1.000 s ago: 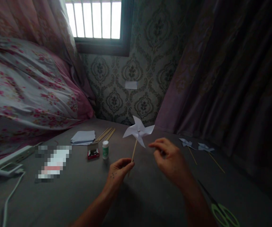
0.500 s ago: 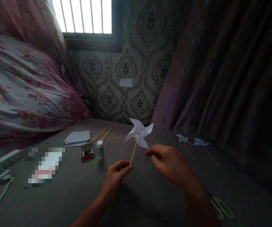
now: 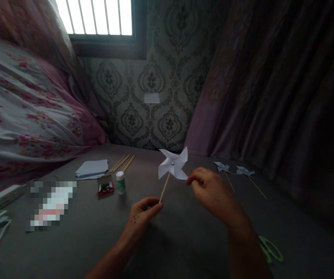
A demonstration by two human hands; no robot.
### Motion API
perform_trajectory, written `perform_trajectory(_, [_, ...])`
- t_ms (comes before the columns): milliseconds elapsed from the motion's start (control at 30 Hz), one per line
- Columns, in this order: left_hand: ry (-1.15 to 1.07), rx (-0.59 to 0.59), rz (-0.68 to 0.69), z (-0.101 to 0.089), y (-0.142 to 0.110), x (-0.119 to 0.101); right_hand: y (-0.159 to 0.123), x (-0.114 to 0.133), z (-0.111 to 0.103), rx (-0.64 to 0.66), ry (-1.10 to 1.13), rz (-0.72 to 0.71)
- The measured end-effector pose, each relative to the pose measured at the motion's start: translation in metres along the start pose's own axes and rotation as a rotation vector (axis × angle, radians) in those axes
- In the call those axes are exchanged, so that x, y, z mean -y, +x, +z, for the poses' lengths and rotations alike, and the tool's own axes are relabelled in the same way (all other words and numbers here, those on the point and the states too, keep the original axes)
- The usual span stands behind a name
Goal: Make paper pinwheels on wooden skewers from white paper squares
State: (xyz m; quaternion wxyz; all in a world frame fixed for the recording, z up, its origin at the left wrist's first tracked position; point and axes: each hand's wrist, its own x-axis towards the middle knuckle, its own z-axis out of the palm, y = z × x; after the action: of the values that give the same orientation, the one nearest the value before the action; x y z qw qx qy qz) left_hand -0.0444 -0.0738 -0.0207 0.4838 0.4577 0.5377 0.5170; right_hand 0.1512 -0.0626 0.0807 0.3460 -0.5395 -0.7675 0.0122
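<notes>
Left hand (image 3: 143, 211): thumb and forefinger pressed together, no gap to speak of, pinching a thin pale wooden stick (image 3: 164, 188) well below its top. Thumb on the near side, tip at the stick; the other fingers curl behind and are partly hidden. A short end of stick shows beneath the grip. Stick tilted, upper end leaning right.

At its head, a white four-vaned paper pinwheel (image 3: 173, 162) with a small shiny pin at the centre. It sits above the left fingers, clear of them, bare stick between; held up in the air over the grey cloth-covered surface (image 3: 178, 236).

Right hand (image 3: 212, 192): just right of the pinwheel, palm down, fingers curled, thumb and forefinger drawn close together. Fingertips meet the pointed tip of the lower right vane in this view; cannot tell whether they touch it, pinch it or stop just beside it. The central pin lies up and to the left of these fingertips, apart from them.

Beyond the right hand, two more white paper pinwheels on thin sticks (image 3: 245, 170) lie side by side. Light green looped handles (image 3: 271, 250) near the right forearm; the rest hidden.

Left of the held stick: white bottle with green label (image 3: 121, 184), upright; small red box with raised lid (image 3: 105, 188) just beside it, contents too small to tell. Behind these, a stack of white paper (image 3: 92, 168) and loose pale wooden sticks (image 3: 123, 163).
</notes>
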Motion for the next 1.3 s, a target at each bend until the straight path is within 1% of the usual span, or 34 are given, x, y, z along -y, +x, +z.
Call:
perform_trajectory(67, [0.006, 0.013, -0.01, 0.0, 0.0, 0.0, 0.007, 0.0, -0.002, -0.251, -0.085, 0.045])
perform_trajectory(100, [0.015, 0.021, -0.014, 0.001, -0.001, 0.0, 0.01, -0.001, -0.001, -0.344, -0.13, 0.04])
perform_trajectory(133, [0.032, 0.025, -0.013, 0.001, -0.001, 0.0, 0.013, -0.003, 0.0, -0.408, -0.169, 0.018])
perform_trajectory(200, [0.076, 0.028, 0.0, 0.001, -0.002, 0.0, 0.017, -0.008, 0.006, -0.462, -0.213, -0.051])
perform_trajectory(267, [0.112, 0.031, 0.015, 0.001, -0.002, 0.001, 0.019, -0.015, 0.014, -0.457, -0.237, -0.073])
perform_trajectory(333, [0.115, 0.02, 0.018, 0.0, -0.002, 0.001, 0.018, -0.02, 0.021, -0.402, -0.248, -0.045])
perform_trajectory(433, [0.066, -0.017, 0.011, 0.0, -0.001, 0.0, 0.014, -0.025, 0.026, -0.229, -0.199, -0.035])
perform_trajectory(500, [0.038, -0.037, 0.006, -0.001, 0.0, -0.001, 0.01, -0.023, 0.026, -0.092, -0.123, -0.051])
perform_trajectory(567, [0.031, -0.058, 0.004, -0.001, 0.0, -0.002, 0.007, -0.02, 0.024, -0.004, -0.058, -0.037])
perform_trajectory(633, [0.034, -0.073, 0.007, -0.001, 0.0, -0.003, 0.006, -0.015, 0.021, -0.019, -0.031, 0.001])
perform_trajectory(700, [0.039, -0.08, 0.011, -0.001, 0.0, -0.002, 0.008, -0.01, 0.02, -0.115, -0.025, 0.018])
perform_trajectory(800, [0.05, -0.069, 0.003, 0.0, 0.0, -0.001, 0.015, -0.009, 0.022, -0.282, -0.018, -0.03])
perform_trajectory(867, [0.072, -0.057, 0.001, 0.0, -0.001, 0.0, 0.019, -0.012, 0.025, -0.343, -0.055, -0.064])
perform_trajectory(900, [0.084, -0.05, 0.003, 0.0, -0.001, 0.0, 0.02, -0.014, 0.027, -0.349, -0.087, -0.065])
perform_trajectory(933, [0.089, -0.043, 0.005, 0.0, -0.001, 0.0, 0.02, -0.016, 0.028, -0.339, -0.119, -0.052])
perform_trajectory(1000, [0.076, -0.034, 0.007, 0.0, -0.001, 0.001, 0.017, -0.02, 0.03, -0.273, -0.166, -0.006])
perform_trajectory(1067, [0.057, -0.039, 0.007, -0.001, -0.001, 0.001, 0.012, -0.021, 0.03, -0.158, -0.17, 0.011])
perform_trajectory(1133, [0.052, -0.055, 0.003, -0.001, 0.0, 0.001, 0.007, -0.02, 0.026, -0.01, -0.126, -0.015])
perform_trajectory(1167, [0.055, -0.065, 0.002, 0.0, 0.001, 0.002, 0.006, -0.018, 0.024, 0.044, -0.102, -0.026])
perform_trajectory(1200, [0.06, -0.074, 0.002, 0.0, 0.001, 0.002, 0.006, -0.017, 0.021, 0.064, -0.087, -0.025])
perform_trajectory(1233, [0.071, -0.08, 0.004, 0.0, 0.001, 0.002, 0.007, -0.015, 0.018, 0.039, -0.087, -0.009])
perform_trajectory(1267, [0.084, -0.082, 0.006, 0.001, 0.001, 0.001, 0.008, -0.014, 0.016, -0.03, -0.1, 0.017])
perform_trajectory(1300, [0.097, -0.081, 0.011, 0.001, 0.001, 0.001, 0.011, -0.014, 0.014, -0.125, -0.124, 0.041])
